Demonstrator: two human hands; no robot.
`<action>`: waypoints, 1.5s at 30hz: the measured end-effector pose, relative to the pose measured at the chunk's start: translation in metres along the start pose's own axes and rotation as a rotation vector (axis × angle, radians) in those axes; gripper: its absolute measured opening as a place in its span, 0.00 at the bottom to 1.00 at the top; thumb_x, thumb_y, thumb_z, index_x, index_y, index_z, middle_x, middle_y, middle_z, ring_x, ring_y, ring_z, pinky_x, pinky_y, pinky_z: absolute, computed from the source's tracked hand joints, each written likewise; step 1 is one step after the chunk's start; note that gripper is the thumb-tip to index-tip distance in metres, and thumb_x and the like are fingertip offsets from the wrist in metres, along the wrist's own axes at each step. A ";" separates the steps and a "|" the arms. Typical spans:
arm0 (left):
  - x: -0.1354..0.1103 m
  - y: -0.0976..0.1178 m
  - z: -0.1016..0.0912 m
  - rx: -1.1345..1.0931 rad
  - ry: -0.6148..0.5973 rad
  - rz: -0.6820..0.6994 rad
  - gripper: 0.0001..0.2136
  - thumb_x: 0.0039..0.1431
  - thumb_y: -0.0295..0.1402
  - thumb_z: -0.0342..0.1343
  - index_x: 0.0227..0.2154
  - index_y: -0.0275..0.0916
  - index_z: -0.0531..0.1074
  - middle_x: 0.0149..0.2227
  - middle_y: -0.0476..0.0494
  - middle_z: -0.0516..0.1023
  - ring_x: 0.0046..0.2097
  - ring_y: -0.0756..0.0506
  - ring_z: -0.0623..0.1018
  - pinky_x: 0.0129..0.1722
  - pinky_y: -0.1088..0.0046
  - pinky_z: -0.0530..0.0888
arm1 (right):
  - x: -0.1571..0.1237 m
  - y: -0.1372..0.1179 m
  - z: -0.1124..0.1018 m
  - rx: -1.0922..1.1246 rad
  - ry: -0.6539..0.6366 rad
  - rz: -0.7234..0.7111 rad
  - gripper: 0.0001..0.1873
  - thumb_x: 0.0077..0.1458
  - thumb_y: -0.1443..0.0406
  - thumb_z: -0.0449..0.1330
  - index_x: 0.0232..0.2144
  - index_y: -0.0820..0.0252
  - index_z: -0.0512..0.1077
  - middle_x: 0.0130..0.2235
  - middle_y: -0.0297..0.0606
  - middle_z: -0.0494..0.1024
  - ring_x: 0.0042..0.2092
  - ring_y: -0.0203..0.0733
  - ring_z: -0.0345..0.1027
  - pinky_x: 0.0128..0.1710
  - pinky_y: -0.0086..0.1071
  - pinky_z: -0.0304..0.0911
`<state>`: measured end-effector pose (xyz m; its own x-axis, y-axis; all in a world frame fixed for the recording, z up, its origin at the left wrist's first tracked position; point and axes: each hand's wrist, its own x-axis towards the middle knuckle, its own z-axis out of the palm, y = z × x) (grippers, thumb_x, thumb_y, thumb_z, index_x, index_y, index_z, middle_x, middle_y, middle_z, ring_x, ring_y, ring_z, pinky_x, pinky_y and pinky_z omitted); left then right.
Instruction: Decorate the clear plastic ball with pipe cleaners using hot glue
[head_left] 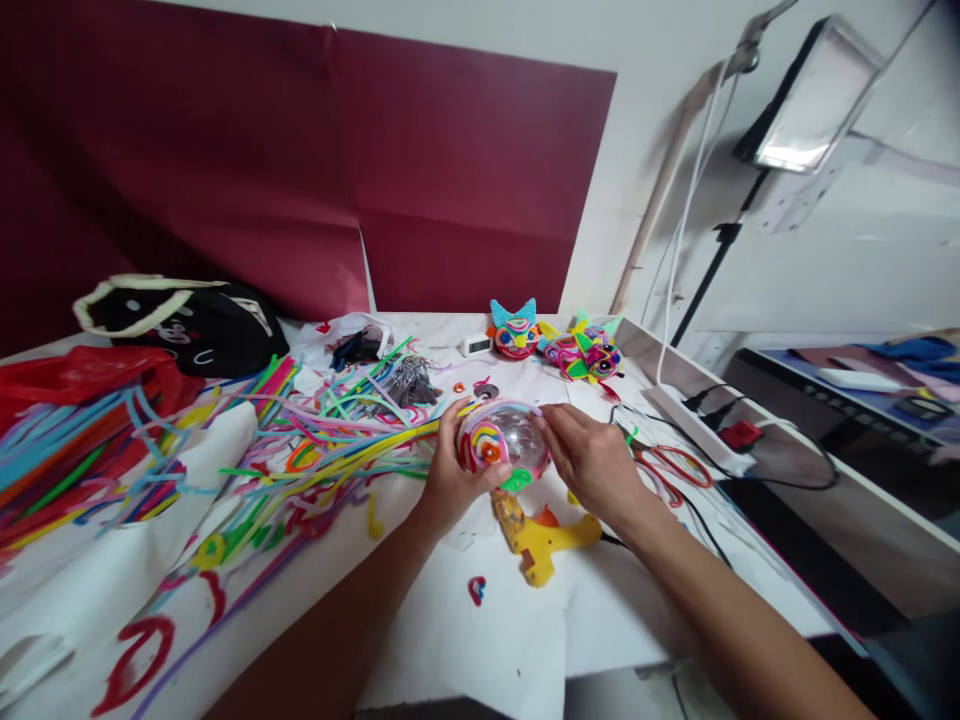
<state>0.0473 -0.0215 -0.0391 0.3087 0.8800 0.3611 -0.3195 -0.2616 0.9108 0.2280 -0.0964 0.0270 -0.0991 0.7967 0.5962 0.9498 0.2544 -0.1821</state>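
Note:
A clear plastic ball (510, 440), wrapped in pink, yellow and red pipe-cleaner spirals, is held between both hands above the white table (495, 630). My left hand (454, 470) grips its left side with curled fingers. My right hand (589, 455) presses on its right side, fingertips on a pink strand along the top. A yellow glue gun (544, 540) lies on the table just below the ball.
A big heap of coloured pipe cleaners (300, 440) spreads over the left of the table. Two finished decorated balls (570, 350) stand at the back. A black bag (187, 325), a white power strip (701, 430) with cables and a lamp stand (720, 250) lie around.

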 end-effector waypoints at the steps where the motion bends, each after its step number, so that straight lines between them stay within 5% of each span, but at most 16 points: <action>1: 0.001 -0.001 0.000 -0.032 0.026 -0.030 0.46 0.39 0.39 0.74 0.62 0.44 0.58 0.58 0.38 0.70 0.55 0.37 0.75 0.55 0.61 0.73 | 0.004 0.000 0.001 0.006 0.019 0.021 0.20 0.72 0.60 0.45 0.38 0.59 0.75 0.36 0.44 0.82 0.31 0.42 0.75 0.30 0.32 0.63; 8: 0.007 0.001 0.002 -0.341 0.229 -0.189 0.34 0.41 0.35 0.72 0.54 0.46 0.67 0.53 0.44 0.76 0.53 0.40 0.77 0.52 0.65 0.75 | 0.010 0.006 -0.019 0.444 0.151 0.272 0.23 0.69 0.49 0.50 0.35 0.59 0.75 0.28 0.38 0.79 0.29 0.40 0.75 0.30 0.30 0.65; 11: 0.010 0.006 0.003 -0.504 0.220 -0.221 0.23 0.46 0.36 0.70 0.46 0.45 0.72 0.47 0.47 0.80 0.53 0.40 0.79 0.54 0.61 0.75 | -0.007 0.011 -0.040 0.713 -0.031 0.391 0.26 0.67 0.45 0.52 0.36 0.60 0.76 0.30 0.39 0.80 0.29 0.39 0.75 0.26 0.28 0.65; 14: 0.011 0.013 0.003 -0.638 0.236 -0.261 0.17 0.50 0.36 0.68 0.43 0.42 0.75 0.44 0.47 0.82 0.55 0.39 0.79 0.57 0.57 0.75 | -0.029 0.014 -0.056 0.803 -0.338 0.347 0.26 0.68 0.46 0.52 0.34 0.60 0.77 0.29 0.37 0.78 0.28 0.36 0.71 0.25 0.26 0.64; 21: 0.013 0.022 0.000 -0.739 0.316 -0.372 0.11 0.60 0.36 0.61 0.45 0.43 0.76 0.51 0.44 0.82 0.61 0.35 0.75 0.60 0.41 0.71 | -0.065 -0.008 -0.043 0.646 -0.783 0.162 0.27 0.72 0.51 0.46 0.32 0.61 0.76 0.31 0.38 0.78 0.31 0.37 0.71 0.33 0.29 0.64; 26: 0.015 0.023 0.001 -0.707 0.259 -0.345 0.14 0.65 0.41 0.57 0.49 0.42 0.76 0.55 0.41 0.80 0.65 0.34 0.71 0.62 0.40 0.68 | -0.069 -0.019 -0.030 0.469 -0.757 -0.041 0.24 0.72 0.53 0.48 0.38 0.60 0.78 0.38 0.42 0.81 0.41 0.43 0.75 0.43 0.33 0.65; 31: 0.016 0.018 -0.002 -0.666 0.192 -0.250 0.19 0.58 0.43 0.65 0.51 0.45 0.74 0.59 0.43 0.77 0.67 0.35 0.69 0.63 0.45 0.69 | -0.068 0.001 -0.029 0.433 -0.654 -0.039 0.19 0.73 0.60 0.48 0.44 0.58 0.78 0.43 0.43 0.82 0.45 0.43 0.76 0.47 0.35 0.67; 35: 0.017 0.011 -0.005 -0.610 0.165 -0.194 0.27 0.50 0.43 0.71 0.54 0.50 0.72 0.61 0.45 0.76 0.67 0.34 0.69 0.61 0.46 0.71 | -0.069 0.017 -0.021 0.185 -0.672 -0.086 0.18 0.60 0.71 0.60 0.51 0.59 0.76 0.51 0.48 0.80 0.52 0.51 0.74 0.52 0.42 0.68; 38: 0.016 0.009 -0.006 -0.553 0.157 -0.171 0.30 0.48 0.43 0.72 0.55 0.50 0.71 0.59 0.43 0.77 0.65 0.34 0.71 0.60 0.47 0.72 | -0.069 0.017 -0.012 0.061 -0.734 -0.130 0.27 0.53 0.75 0.61 0.56 0.61 0.74 0.52 0.49 0.79 0.53 0.54 0.73 0.54 0.46 0.67; 45: 0.014 0.007 -0.006 -0.514 0.165 -0.188 0.29 0.47 0.37 0.72 0.53 0.47 0.70 0.53 0.44 0.81 0.60 0.36 0.76 0.59 0.49 0.73 | -0.068 0.011 -0.001 -0.009 -0.767 -0.131 0.21 0.56 0.74 0.57 0.52 0.64 0.73 0.47 0.49 0.78 0.50 0.53 0.72 0.54 0.49 0.63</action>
<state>0.0438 -0.0086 -0.0289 0.2720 0.9537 0.1287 -0.6798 0.0958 0.7271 0.2453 -0.1478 -0.0149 -0.3852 0.9179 -0.0955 0.9182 0.3710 -0.1387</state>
